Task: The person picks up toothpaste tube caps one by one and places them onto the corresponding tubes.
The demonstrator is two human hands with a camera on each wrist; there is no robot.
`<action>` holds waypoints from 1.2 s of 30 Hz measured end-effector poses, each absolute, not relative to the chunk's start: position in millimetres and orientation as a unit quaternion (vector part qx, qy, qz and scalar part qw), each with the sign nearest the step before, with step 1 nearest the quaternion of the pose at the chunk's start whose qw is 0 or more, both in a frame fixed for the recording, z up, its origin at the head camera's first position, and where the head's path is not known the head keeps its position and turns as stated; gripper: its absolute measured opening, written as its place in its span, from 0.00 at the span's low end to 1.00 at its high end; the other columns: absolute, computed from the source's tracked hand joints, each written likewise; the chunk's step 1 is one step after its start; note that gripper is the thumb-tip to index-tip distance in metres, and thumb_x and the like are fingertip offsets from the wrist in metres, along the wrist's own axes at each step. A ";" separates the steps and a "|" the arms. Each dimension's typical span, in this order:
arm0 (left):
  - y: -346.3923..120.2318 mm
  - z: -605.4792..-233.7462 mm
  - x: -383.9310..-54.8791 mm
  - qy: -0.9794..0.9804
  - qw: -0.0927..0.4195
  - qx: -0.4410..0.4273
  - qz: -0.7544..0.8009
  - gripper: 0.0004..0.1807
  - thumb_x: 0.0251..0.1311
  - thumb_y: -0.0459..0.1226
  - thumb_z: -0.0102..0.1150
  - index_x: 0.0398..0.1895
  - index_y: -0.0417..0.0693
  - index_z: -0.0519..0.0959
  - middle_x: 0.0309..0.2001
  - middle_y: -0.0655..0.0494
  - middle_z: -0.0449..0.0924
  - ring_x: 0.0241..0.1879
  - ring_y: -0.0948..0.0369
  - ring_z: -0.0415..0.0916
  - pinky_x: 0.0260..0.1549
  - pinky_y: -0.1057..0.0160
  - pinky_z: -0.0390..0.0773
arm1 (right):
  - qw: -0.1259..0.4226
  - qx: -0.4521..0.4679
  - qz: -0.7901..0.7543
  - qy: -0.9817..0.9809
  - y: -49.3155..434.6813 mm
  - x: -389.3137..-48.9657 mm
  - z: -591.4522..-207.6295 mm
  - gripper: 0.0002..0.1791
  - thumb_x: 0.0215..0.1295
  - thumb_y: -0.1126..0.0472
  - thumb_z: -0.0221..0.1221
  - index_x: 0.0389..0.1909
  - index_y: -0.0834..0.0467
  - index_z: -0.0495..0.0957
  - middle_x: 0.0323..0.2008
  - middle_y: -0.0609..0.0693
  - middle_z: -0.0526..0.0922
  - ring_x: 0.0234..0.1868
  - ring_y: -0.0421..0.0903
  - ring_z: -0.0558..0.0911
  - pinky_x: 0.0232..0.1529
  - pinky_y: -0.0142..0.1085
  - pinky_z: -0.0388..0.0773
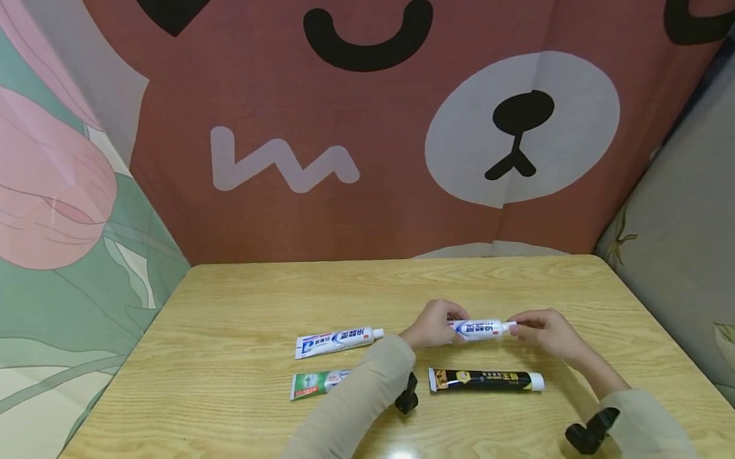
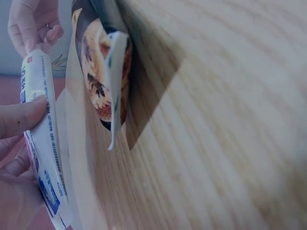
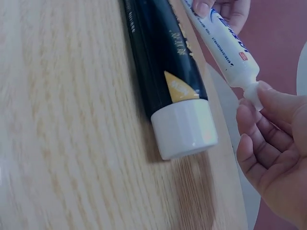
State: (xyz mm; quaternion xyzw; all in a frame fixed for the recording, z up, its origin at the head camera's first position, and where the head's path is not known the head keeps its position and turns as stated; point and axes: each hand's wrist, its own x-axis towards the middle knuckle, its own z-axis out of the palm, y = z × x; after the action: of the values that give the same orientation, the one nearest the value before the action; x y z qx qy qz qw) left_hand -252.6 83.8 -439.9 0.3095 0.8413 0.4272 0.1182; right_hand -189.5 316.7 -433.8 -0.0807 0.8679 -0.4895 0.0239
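Observation:
My left hand (image 1: 434, 324) grips the body of a white toothpaste tube with blue lettering (image 1: 479, 330), its thumb across the side in the left wrist view. At the tube's other end my right hand (image 1: 552, 332) pinches the small white cap (image 3: 253, 94) between thumb and fingers. The cap points right. Just nearer to me, below the hands in the head view, lies a black toothpaste tube (image 1: 483, 380) with a thick white cap (image 3: 184, 128). Its flat crimped end (image 2: 109, 91) shows a honeycomb and bee print.
A similar white and blue toothpaste tube (image 1: 333, 342) lies to the left on the wooden table (image 1: 199, 383). In front of it is a green and white tube (image 1: 314, 384), partly hidden by my left sleeve (image 1: 360, 401). A bear-print cloth (image 1: 315, 219) hangs behind the table.

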 end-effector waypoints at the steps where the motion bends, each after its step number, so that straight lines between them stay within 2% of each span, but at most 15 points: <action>1: 83.2 -440.6 -252.9 0.839 0.121 0.306 0.433 0.17 0.40 0.25 0.70 0.38 0.43 0.82 0.32 0.61 0.80 0.34 0.69 0.74 0.38 0.72 0.72 | 0.024 -0.076 -0.493 0.866 316.4 -189.7 -433.8 0.16 0.63 0.64 0.56 0.44 0.74 0.76 0.32 0.61 0.80 0.29 0.46 0.79 0.30 0.38 0.79; 14: 86.4 -440.8 -251.4 0.834 0.110 0.301 0.449 0.16 0.39 0.23 0.69 0.35 0.41 0.82 0.31 0.58 0.81 0.31 0.69 0.75 0.33 0.73 0.73 | 0.027 -0.039 -0.530 0.847 309.1 -188.5 -435.0 0.18 0.68 0.62 0.51 0.36 0.78 0.75 0.22 0.54 0.77 0.21 0.38 0.74 0.23 0.33 0.74; 19: 86.9 -440.9 -247.8 0.831 0.113 0.290 0.462 0.17 0.37 0.21 0.69 0.35 0.40 0.82 0.30 0.57 0.81 0.30 0.69 0.74 0.32 0.74 0.73 | 0.045 -0.019 -0.527 0.849 306.4 -187.3 -436.8 0.25 0.71 0.56 0.47 0.29 0.77 0.75 0.16 0.49 0.73 0.17 0.37 0.69 0.20 0.31 0.70; 24: 87.6 -438.1 -245.3 0.831 0.107 0.303 0.453 0.17 0.38 0.22 0.69 0.36 0.40 0.82 0.31 0.57 0.81 0.30 0.69 0.74 0.34 0.74 0.73 | 0.051 0.014 -0.499 0.865 303.7 -187.2 -437.3 0.33 0.71 0.47 0.43 0.18 0.71 0.73 0.11 0.46 0.68 0.13 0.38 0.64 0.16 0.30 0.64; 27: 86.5 -436.3 -244.5 0.832 0.110 0.307 0.449 0.17 0.38 0.22 0.69 0.36 0.40 0.82 0.31 0.57 0.81 0.31 0.69 0.74 0.35 0.74 0.72 | 0.058 0.024 -0.489 0.870 302.9 -186.6 -437.6 0.34 0.71 0.46 0.41 0.15 0.69 0.72 0.09 0.45 0.66 0.13 0.38 0.63 0.16 0.30 0.63; 30: 85.1 -436.3 -244.9 0.834 0.109 0.308 0.444 0.17 0.39 0.23 0.69 0.37 0.41 0.82 0.32 0.58 0.82 0.31 0.70 0.75 0.35 0.74 0.72 | 0.062 0.016 -0.488 0.870 303.6 -185.8 -435.1 0.35 0.72 0.46 0.40 0.19 0.71 0.75 0.11 0.47 0.70 0.14 0.39 0.66 0.17 0.32 0.65; 33: 83.6 -435.9 -245.6 0.837 0.104 0.307 0.442 0.17 0.39 0.23 0.69 0.37 0.41 0.82 0.33 0.57 0.82 0.32 0.69 0.75 0.34 0.74 0.73 | 0.053 -0.005 -0.492 0.869 305.2 -185.4 -430.6 0.33 0.72 0.47 0.40 0.31 0.75 0.76 0.18 0.52 0.76 0.18 0.41 0.71 0.20 0.34 0.70; 36: 82.6 -435.3 -246.4 0.838 0.101 0.306 0.441 0.18 0.39 0.24 0.69 0.38 0.41 0.82 0.34 0.57 0.82 0.33 0.69 0.75 0.35 0.74 0.73 | 0.037 -0.025 -0.504 0.863 306.7 -185.1 -427.5 0.26 0.71 0.51 0.45 0.42 0.75 0.74 0.26 0.57 0.80 0.25 0.43 0.77 0.25 0.36 0.75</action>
State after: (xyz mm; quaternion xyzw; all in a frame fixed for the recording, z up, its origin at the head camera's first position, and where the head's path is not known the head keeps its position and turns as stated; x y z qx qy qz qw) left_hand -246.4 82.6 -435.3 0.3059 0.8375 0.4415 0.1006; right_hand -185.1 306.7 -427.5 -0.0255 0.8626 -0.5039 0.0369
